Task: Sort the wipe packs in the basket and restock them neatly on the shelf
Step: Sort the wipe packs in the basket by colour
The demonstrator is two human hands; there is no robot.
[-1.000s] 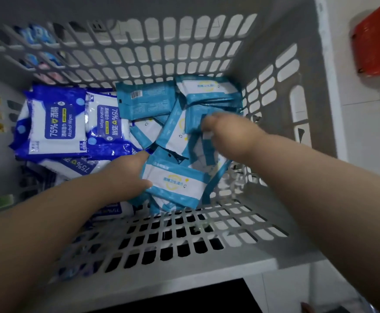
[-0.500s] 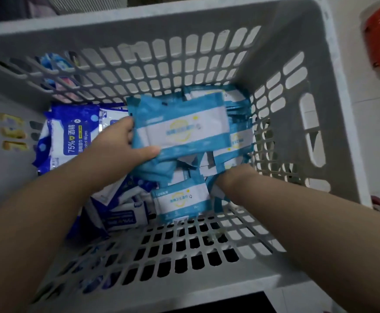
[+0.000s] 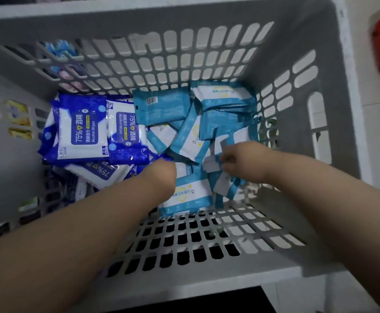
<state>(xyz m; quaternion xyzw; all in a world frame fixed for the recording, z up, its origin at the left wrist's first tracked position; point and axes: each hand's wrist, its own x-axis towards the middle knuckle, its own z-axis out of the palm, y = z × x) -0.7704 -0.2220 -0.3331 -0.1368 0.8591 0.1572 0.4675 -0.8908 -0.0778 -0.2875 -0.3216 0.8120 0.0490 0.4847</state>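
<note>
Two kinds of wipe pack lay in the grey basket: dark-blue packs stacked left of centre, and light-blue packs in a loose, crossed heap at centre and right. Both hands were down in the heap.

Right hand, right of centre: fingers curled round the edge of one or two light-blue packs.

Left hand, at centre: fingers hidden beneath it, at the edge of the nearest light-blue pack. I could not tell whether it gripped anything.

No shelf identifiable in frame. No pack was out of the basket yet.

Risks noted (my judgement):
1. The film looked slick and the grip was by an edge only. Lifted so, packs could slide out and fall back in disorder.
2. The heap overlapped at odd angles. Pulling one pack could drag its neighbours onto the dark-blue stack, which touched the heap on its left, and mix the kinds.
3. The basket floor was slotted, so a corner might catch and crease.
4. Faces lay mixed, some barcode side up. Stacked unchecked, they would sit unevenly on the shelf.
</note>
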